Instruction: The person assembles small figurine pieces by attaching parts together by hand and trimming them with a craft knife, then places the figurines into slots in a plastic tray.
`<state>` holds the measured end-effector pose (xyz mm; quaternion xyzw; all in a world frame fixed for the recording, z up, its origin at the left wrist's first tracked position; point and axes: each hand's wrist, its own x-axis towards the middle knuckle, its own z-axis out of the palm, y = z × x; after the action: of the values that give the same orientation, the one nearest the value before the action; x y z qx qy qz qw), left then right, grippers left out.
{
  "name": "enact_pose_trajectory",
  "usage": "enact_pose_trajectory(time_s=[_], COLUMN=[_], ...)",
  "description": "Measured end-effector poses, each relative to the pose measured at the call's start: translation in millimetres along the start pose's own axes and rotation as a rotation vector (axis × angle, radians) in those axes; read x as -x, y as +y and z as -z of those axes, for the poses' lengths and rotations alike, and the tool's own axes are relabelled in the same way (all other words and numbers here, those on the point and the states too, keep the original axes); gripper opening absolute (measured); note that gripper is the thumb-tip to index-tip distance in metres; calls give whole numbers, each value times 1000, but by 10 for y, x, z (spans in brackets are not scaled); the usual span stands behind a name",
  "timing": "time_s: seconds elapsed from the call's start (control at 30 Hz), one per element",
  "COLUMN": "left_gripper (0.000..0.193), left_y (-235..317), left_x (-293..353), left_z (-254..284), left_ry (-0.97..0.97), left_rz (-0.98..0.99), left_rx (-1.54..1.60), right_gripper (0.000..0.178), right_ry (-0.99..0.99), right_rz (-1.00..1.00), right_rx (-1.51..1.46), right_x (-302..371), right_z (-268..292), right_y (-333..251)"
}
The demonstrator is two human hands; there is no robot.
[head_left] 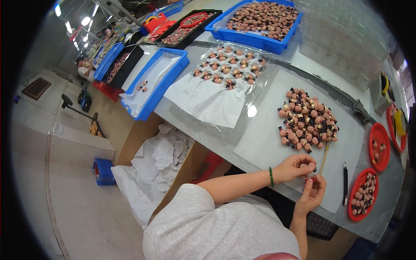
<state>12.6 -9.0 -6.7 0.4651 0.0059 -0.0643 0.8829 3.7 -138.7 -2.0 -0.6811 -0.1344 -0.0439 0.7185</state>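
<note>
Pink, knobbly little figurine (308, 166) is what's in play, right of centre toward the bottom, pinched in the fingers of the left hand (291, 169); the right hand (313, 193) is curled in close just below it, thumb and fingers nearly together, but I can't tell what it's gripping, if anything. Looks to me like fine close-up work on one piece, and I'd say the next move calls for a steady pinch and a light touch. A loose pile of similar pieces (308, 119) sits just above the hands on white paper (260, 151), with a thin tan stick (324, 158) against its lower edge and a black pen-like tool (345, 186) off to the right, near a red dish (358, 218) of more pieces. Grey table (208, 141) runs under it all, with blue trays toward the top and upper left. Below that, a cardboard box (188, 167) holds crumpled white paper, pale floor (86, 203) fills the lower left, and strip lights glow upper left.
</note>
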Motion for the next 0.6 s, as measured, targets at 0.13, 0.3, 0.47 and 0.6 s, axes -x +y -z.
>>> enact_pose_trajectory(time_s=[0.13,0.3,0.47,0.6], left_gripper=[27,31,30,29], left_y=[39,180,104,60], left_x=[-14,-5,-72,-37], left_z=[38,82,91,105], left_ry=[50,108,81,51], left_rz=[65,13,13,-16], left_rx=[-26,-36,36,34], right_gripper=[25,26,24,23], right_ry=[155,111,81,3], right_rz=[-171,-196,-240,-234], right_rx=[-96,-240,-202,-113], right_x=[-64,-393,-493,-477], right_z=[-38,-58,59,77], right_y=[-24,-137,-113,-186])
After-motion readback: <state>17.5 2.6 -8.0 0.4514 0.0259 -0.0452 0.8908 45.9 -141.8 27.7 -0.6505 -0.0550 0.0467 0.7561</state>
